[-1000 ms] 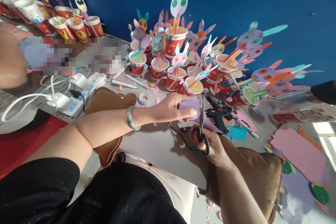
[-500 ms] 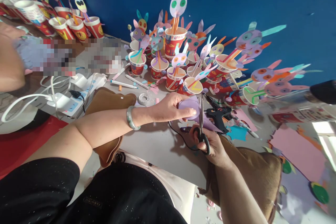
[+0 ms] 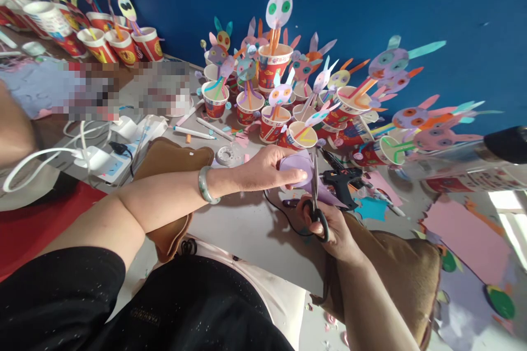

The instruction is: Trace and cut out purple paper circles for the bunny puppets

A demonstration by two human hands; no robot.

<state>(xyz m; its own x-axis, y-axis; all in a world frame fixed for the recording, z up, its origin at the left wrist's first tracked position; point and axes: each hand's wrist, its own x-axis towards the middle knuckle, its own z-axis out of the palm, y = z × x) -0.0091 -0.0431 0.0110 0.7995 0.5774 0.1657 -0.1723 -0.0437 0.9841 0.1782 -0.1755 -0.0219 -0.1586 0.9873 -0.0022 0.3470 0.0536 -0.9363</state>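
Between the thumb and fingers of my left hand (image 3: 274, 169) is a piece of purple paper (image 3: 295, 165) with a rounded outline. My right hand (image 3: 329, 225) grips black-handled scissors (image 3: 316, 211), their blades pointing away from me and lying against the paper's right edge. A purple strip of the paper trails to the right of the blades. Just beyond the scissors a black glue gun (image 3: 343, 184) rests on the table (image 3: 251, 241), its cable running behind my right hand.
Paper cups (image 3: 275, 120) with paper rabbit figures crowd the back by the blue wall. A power strip (image 3: 111, 156) with white cables lies left, near another person's arm (image 3: 14, 126). A clear bottle (image 3: 448, 162), pink paper (image 3: 469, 241) and brown cloth (image 3: 399, 269) are on the right.
My hands, the scissors and the purple paper look almost unmoved. At the far left, the other person's arm has drawn back toward the edge of view.
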